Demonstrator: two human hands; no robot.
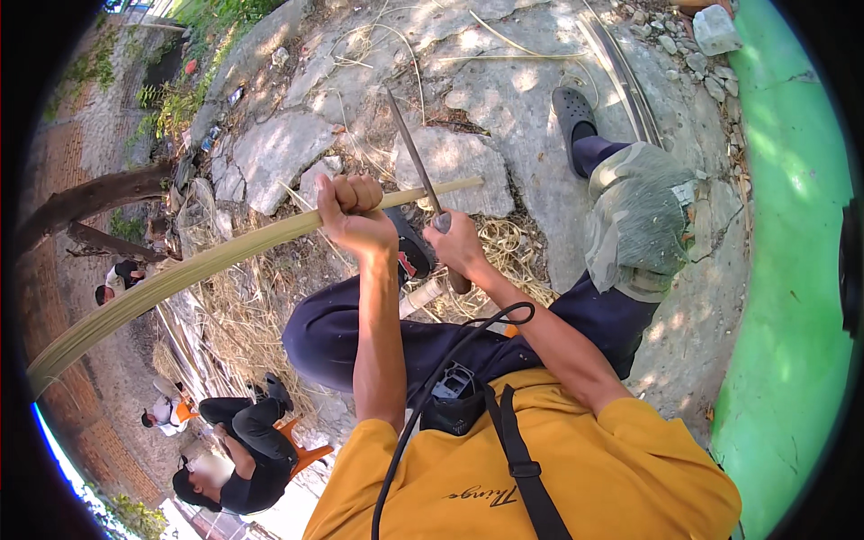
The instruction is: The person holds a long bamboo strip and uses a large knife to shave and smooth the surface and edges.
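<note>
My left hand (358,211) is closed round a long pale bamboo strip (225,258), which runs from the lower left up to its tip right of my hands. In my right hand (457,243) is a long narrow knife (412,148), its dark blade pointing up and away and its handle end showing below my fist. The blade crosses the strip just right of my left hand; whether it cuts in cannot be told. Thin shavings (515,256) lie on the ground beneath my hands, beside a short pale cylindrical piece (421,295).
A camouflage cloth (641,216) covers my right knee. Split strips (621,76) lie beyond my right foot. A green wall (783,270) stands at the right. At the lower left a person (243,459) sits on an orange stool (306,445). A black cable (432,378) hangs before me.
</note>
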